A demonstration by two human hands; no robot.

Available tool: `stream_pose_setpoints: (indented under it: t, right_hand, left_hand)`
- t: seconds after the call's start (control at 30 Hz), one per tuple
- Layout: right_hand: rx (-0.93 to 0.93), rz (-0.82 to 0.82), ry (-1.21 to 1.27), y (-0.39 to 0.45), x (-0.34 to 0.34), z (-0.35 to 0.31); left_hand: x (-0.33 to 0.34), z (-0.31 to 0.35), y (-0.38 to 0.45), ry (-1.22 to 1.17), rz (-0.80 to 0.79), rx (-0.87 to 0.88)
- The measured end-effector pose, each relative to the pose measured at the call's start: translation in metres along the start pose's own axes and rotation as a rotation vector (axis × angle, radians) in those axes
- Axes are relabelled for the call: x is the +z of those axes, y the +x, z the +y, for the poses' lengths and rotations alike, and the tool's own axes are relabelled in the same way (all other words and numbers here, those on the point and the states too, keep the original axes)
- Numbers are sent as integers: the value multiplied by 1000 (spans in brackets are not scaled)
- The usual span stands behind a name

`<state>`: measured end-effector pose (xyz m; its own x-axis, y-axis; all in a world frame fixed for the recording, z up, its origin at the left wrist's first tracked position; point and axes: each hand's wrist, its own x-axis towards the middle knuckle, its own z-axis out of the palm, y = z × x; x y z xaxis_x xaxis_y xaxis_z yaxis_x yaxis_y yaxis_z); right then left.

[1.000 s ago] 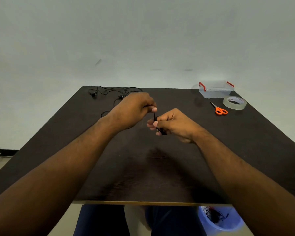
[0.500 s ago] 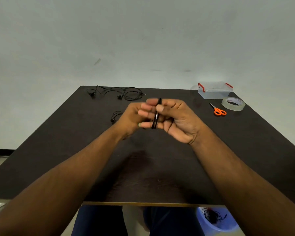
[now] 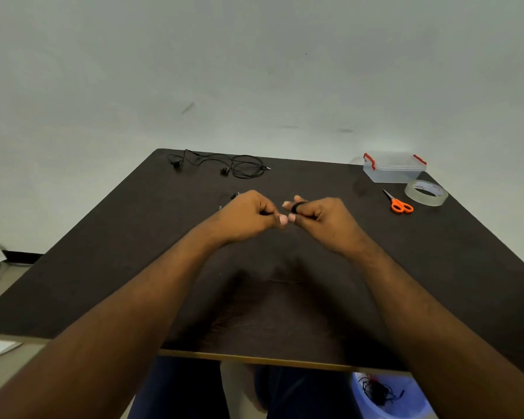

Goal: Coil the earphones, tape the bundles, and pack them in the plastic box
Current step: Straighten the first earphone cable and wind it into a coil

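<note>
earphones cable (image 3: 297, 206), thin and black, is wound in a tight band round an outstretched finger of the right hand (image 3: 321, 215), whose other fingers are curled in; the wraps look smooth and slightly glossy. the left hand (image 3: 248, 214) is a loose fist right beside it, thumb tip almost meeting the right thumb tip, and seems to pinch the cable's free end, though the strand itself is too fine and blurred to be sure. both hands hang above the middle of the desk (image 3: 103, 267), a dark brown slab with a matte wood grain and a pale strip along its near edge. just beyond the left hand a small dark earpiece (image 3: 234, 195) peeks out. farther away past the left hand lies a second pair of earphones (image 3: 239, 166), uncoiled, its black wire in loose loops with two small buds and a metal plug tip. far off to the right of the right hand stands the plastic box (image 3: 394, 169), clear and rectangular with red clip latches, lid on. nearer, between it and the right hand, lie small scissors (image 3: 400, 204) with orange loop handles, and just beside them a wide roll of clear tape (image 3: 426, 192), lying flat.
</note>
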<state>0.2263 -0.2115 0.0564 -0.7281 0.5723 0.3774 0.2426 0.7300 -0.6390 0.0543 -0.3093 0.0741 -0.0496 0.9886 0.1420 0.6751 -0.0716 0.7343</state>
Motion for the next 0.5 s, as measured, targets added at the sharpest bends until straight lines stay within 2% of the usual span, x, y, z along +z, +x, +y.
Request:
stream_pose_setpoints:
  t: [0.1,0.23,0.4,0.5]
  right_hand:
    - [73,-104,16,-5,5,3]
    - [138,-214,233,-8,6,-3]
    - [260,-273,516,-14,5,-19]
    - [311,-217,755,-19,3,-28]
  left_hand:
    - [-13,5,5,219,-22,29]
    - [-20,12,12,303,-35,108]
    - [-23,22,19,285,-11,255]
    - [-22,20,23,87,5,273]
